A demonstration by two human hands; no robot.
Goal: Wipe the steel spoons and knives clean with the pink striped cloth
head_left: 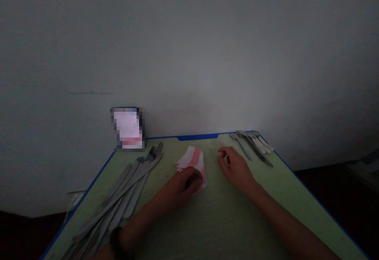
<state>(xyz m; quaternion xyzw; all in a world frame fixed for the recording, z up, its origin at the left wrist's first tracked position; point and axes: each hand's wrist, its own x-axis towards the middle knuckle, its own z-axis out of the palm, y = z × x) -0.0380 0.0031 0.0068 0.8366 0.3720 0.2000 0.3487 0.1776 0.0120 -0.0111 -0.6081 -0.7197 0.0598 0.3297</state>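
Note:
My left hand (pixel 188 185) is closed on a pink-and-white striped cloth (pixel 194 157), its fingers curled over the near part. The rest of the cloth lies bunched on the tabletop beyond the fingers. To the right of the cloth, my right hand (pixel 235 165) hovers over or rests on the table with loosely bent fingers, thumb and forefinger apart, and nothing visible between them. A pile of metal table knives (pixel 127 189) lies left of my left forearm, some crossing others. Beyond my right hand are several metal spoons (pixel 241 145).
The green tabletop (pixel 219 220) has a blue edge and meets a grey wall (pixel 189 54). A phone-like device with a blurred bright screen (pixel 128 127) stands at the back left corner. Cutlery with white handles (pixel 260 143) lies at the back right.

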